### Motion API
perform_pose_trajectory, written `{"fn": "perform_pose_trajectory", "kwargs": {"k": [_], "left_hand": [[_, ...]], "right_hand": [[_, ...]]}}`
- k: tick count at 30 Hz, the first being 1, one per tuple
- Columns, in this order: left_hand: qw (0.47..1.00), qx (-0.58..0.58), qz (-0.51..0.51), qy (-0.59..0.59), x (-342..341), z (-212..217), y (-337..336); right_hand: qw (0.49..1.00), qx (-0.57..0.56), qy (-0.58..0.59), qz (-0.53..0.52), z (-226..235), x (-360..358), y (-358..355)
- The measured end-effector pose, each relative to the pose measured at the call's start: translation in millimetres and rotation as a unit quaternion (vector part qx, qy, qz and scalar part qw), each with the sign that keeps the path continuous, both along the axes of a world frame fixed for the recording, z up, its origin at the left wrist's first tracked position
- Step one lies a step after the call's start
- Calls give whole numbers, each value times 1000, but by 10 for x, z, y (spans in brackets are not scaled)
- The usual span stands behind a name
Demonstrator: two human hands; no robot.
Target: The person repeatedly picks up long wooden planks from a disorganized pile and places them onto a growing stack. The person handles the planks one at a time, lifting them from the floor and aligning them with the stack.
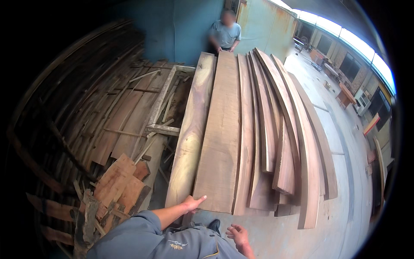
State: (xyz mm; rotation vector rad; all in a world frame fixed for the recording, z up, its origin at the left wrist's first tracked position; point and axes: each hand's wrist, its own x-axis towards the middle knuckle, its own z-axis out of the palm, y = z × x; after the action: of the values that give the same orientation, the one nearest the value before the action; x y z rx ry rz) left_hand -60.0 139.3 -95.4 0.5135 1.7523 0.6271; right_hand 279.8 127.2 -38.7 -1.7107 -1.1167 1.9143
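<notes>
Brown, the wide plank [222, 134] lies beside the pale board [187, 151]; your left hand [191, 204] grips its near corner, probably steadying it opposite your co-worker [225, 35], your right hand [238, 236] loose and empty

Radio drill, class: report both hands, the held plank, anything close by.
Left hand holding near left corner of wide brown plank; right hand empty. Co-worker at far end. Yellow-streaked plank close alongside, left.

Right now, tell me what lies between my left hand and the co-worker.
In the head view, a wide brown board spans that stretch, from your left hand at its near corner to the co-worker at its far end.
</notes>
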Motion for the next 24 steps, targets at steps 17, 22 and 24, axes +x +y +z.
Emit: {"fn": "perform_pose_trajectory", "kwargs": {"k": [17, 22, 24], "left_hand": [[998, -35, -40, -15, -39, -28, 22], [1000, -14, -9, -8, -26, -256, 11], [1000, -19, -15, -8, -16, -62, -2]], "right_hand": [[994, -33, 39, 100, -798, 287, 61], [994, -15, 11, 105, -393, 176, 34], [996, -24, 4, 91, -328, 152, -26]]}}
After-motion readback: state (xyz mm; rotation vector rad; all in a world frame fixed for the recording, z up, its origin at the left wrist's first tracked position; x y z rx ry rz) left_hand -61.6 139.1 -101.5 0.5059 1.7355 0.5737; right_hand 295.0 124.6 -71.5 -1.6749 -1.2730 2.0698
